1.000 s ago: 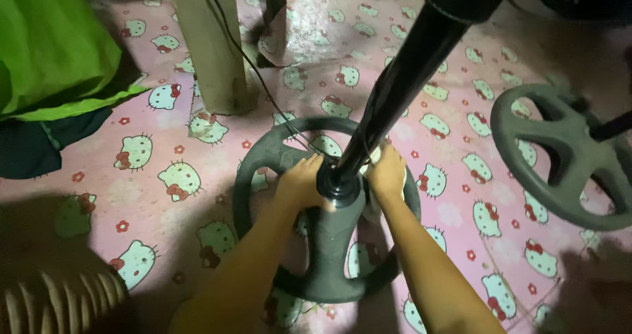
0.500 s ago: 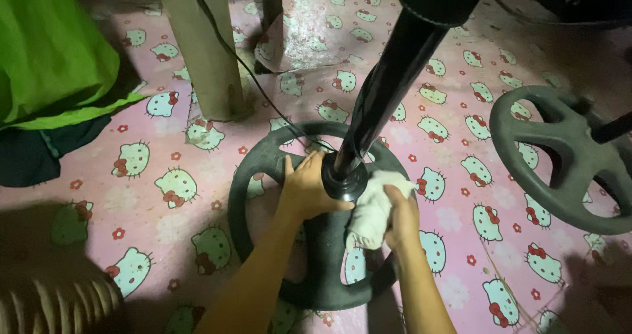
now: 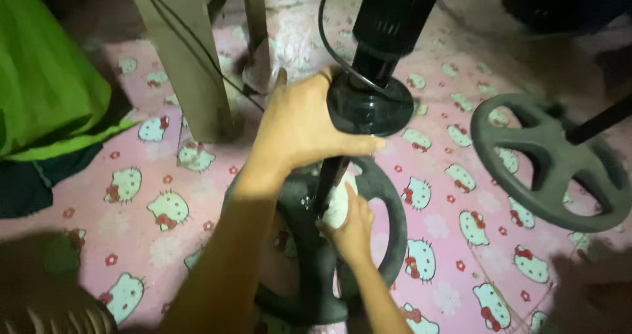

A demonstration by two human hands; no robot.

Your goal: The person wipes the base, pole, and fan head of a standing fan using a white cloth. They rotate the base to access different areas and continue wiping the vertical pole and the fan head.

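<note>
Two hands on a fan stand, left hand (image 3: 299, 126) gripping the black collar (image 3: 370, 107), right hand (image 3: 350, 225) pressing a white cloth (image 3: 341, 205) to the pole (image 3: 329, 179), pink cat-print floor (image 3: 447, 169), second round base (image 3: 546, 159) nearby.

Dim scene, harsh light pooling at centre, dark shadowed corners, slight motion blur.

I see my two arms reaching into view, both bare to the elbow with no sleeves showing. My left hand (image 3: 299, 126) and right hand (image 3: 349, 225) wear nothing: no gloves, rings, watch or bracelet visible.
</note>
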